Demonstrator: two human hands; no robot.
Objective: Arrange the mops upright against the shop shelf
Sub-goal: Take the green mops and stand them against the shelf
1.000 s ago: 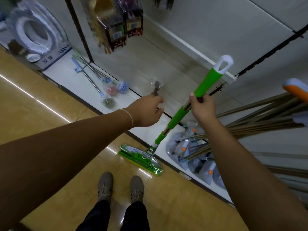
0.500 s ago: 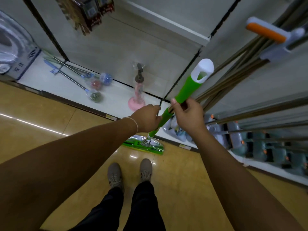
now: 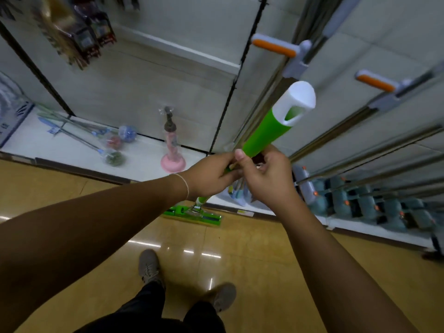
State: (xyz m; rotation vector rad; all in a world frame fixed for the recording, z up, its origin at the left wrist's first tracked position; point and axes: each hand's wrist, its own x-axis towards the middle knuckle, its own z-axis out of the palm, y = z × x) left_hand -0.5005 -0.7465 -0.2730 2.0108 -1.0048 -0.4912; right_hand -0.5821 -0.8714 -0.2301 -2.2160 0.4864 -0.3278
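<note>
Both hands' fingers (image 3: 236,156) curled round the green mop (image 3: 264,133) handle, flat head on the floor

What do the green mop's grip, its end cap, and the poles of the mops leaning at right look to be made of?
Green mop grip: likely plastic or a rubbery sleeve, smooth satin green, even colour.
End cap: white moulded plastic, matte, with a cut hanging slot.
Leaning mop poles: probably metal, thin tubes with long bright glints; blur leaves the finish open.
Both the left hand and right hand grip the green mop.
</note>
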